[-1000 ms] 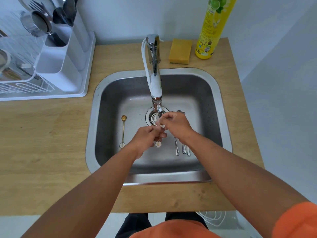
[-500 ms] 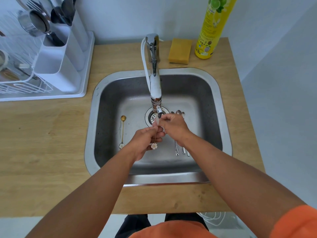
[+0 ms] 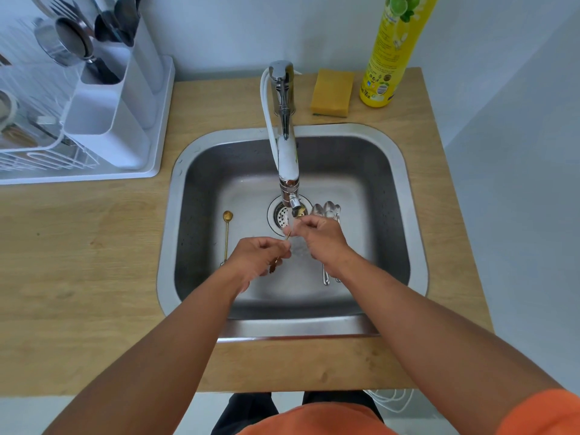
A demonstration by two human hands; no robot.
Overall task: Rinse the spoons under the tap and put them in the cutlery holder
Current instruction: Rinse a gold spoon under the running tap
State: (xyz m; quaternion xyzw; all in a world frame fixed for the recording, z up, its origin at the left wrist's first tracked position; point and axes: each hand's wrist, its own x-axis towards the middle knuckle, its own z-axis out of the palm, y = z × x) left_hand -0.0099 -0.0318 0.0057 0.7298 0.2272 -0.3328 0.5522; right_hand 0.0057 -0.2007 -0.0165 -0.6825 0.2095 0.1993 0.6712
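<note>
- Holder (image 3: 103, 127) stands far left on the rack, cutlery in it.
- Gold spoon (image 3: 226, 237) lies in the sink (image 3: 392, 196).
- Left hand (image 3: 257, 259) pinches a thin spoon (image 3: 287, 237) under the tap (image 3: 287, 158).
- Right hand (image 3: 320, 237) grips its bowl end.
- Silver spoons (image 3: 326, 210) lie right of the drain.

walls (image 3: 219, 32): pale blue-white | worktop (image 3: 78, 262): light wood | floor (image 3: 18, 412): pale grey | light: soft, even

Two gold spoons (image 3: 227, 233), three silver spoons (image 3: 326, 211), one sponge (image 3: 331, 92), one detergent bottle (image 3: 389, 58), two hands (image 3: 260, 259).
</note>
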